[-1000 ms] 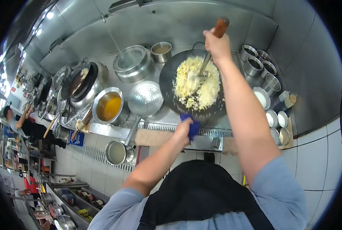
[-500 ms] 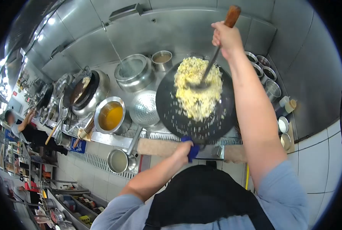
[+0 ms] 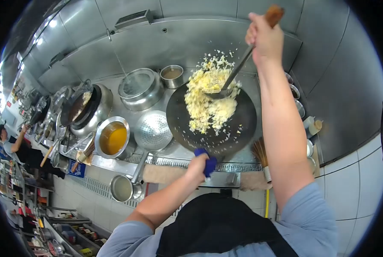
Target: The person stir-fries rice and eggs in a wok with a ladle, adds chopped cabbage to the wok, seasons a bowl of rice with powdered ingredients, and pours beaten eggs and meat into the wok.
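My left hand (image 3: 196, 168) is closed around a folded blue cloth (image 3: 209, 166) at the near edge of a black wok (image 3: 243, 128). Its handle is hidden under the cloth. My right hand (image 3: 266, 42) grips a ladle (image 3: 239, 68) high on its shaft, just below the wooden end. The ladle's bowl sits down in egg fried rice (image 3: 200, 103), partly covered by it. Yellow egg bits and white grains heap toward the wok's far side, and some grains fly above the far rim. Loose grains dot the near wall.
Left of the wok lie a perforated strainer (image 3: 153, 130), a pot of orange liquid (image 3: 99, 143), a large steel pot (image 3: 139, 83) and a small pot (image 3: 172, 73). A bamboo brush (image 3: 259, 152) stands right of the wok. Another person (image 3: 18, 147) works at far left.
The rice has surged toward the wok's far side, with grains now in the air. The wok appears tilted differently. Both hands keep their holds, and the whole view has shifted slightly.
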The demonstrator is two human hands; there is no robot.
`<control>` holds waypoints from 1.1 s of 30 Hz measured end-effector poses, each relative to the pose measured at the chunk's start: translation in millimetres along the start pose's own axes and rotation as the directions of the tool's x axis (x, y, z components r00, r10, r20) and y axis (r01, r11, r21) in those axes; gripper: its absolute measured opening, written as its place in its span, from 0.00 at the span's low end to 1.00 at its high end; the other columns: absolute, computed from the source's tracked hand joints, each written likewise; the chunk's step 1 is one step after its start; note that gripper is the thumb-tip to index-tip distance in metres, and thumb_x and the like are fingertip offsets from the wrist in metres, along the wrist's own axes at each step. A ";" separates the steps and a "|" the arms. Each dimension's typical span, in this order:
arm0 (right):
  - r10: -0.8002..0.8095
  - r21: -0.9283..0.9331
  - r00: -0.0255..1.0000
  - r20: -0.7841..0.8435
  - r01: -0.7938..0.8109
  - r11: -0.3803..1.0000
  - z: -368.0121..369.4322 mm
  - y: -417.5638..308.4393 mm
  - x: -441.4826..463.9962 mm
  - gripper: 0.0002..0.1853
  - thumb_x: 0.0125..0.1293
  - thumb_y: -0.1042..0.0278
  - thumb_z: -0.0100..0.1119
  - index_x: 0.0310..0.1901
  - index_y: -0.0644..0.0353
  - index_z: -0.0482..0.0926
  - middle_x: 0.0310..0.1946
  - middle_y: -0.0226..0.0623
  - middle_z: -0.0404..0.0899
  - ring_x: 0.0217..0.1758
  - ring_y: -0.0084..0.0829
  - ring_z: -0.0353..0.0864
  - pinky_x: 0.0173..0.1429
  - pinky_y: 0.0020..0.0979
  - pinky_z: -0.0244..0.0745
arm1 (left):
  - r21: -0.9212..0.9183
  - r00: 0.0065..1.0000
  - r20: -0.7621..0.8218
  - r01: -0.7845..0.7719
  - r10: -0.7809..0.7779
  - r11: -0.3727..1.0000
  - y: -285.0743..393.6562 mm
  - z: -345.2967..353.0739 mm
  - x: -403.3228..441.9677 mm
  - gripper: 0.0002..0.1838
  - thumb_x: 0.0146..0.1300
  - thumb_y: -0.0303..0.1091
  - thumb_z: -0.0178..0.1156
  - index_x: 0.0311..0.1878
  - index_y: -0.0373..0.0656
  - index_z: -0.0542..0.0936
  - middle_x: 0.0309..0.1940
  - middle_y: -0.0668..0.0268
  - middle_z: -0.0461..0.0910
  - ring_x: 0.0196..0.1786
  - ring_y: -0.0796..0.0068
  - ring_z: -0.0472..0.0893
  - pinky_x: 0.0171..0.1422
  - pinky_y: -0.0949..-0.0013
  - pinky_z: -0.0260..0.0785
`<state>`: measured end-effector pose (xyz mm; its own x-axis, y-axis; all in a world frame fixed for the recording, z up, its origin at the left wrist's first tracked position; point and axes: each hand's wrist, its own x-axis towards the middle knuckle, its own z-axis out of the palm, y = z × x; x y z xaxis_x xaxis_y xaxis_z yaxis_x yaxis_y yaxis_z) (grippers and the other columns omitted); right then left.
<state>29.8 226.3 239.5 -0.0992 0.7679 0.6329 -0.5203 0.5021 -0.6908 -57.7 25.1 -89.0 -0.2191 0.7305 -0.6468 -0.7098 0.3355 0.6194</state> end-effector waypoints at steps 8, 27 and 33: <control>-0.107 -0.109 0.989 -0.098 0.096 0.989 -12.4 44.5 -70.5 0.15 0.67 0.70 0.50 0.22 0.53 0.62 0.10 0.26 0.59 0.10 0.20 0.58 0.17 0.25 0.55 | 0.021 0.989 0.131 0.070 -0.073 0.997 36.1 23.4 25.2 0.21 0.60 0.58 0.59 0.37 0.49 0.76 0.24 0.72 0.75 0.21 0.78 0.72 0.20 0.71 0.60; 0.197 0.239 0.933 0.300 -0.274 0.932 1.2 76.4 -83.4 0.12 0.61 0.77 0.53 0.23 0.56 0.63 0.12 0.25 0.60 0.11 0.18 0.58 0.16 0.23 0.54 | -0.069 0.976 0.180 0.139 -0.124 0.988 -25.7 -42.2 -53.4 0.15 0.60 0.36 0.62 0.47 0.40 0.75 0.38 0.65 0.81 0.36 0.75 0.81 0.38 0.73 0.75; 0.185 -0.340 0.974 0.128 -0.132 0.931 -17.9 114.5 -57.2 0.13 0.63 0.75 0.51 0.22 0.55 0.61 0.10 0.24 0.57 0.09 0.20 0.56 0.16 0.24 0.54 | -0.038 0.977 0.174 0.136 -0.127 0.990 -24.2 -50.1 -55.7 0.14 0.60 0.37 0.62 0.45 0.40 0.75 0.36 0.66 0.81 0.36 0.76 0.81 0.37 0.74 0.75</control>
<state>-8.9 246.9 117.9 -0.3010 0.7904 0.5336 -0.1829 0.5013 -0.8457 -61.8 -53.5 -90.2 -0.0072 0.7742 -0.6329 -0.7578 0.4087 0.5086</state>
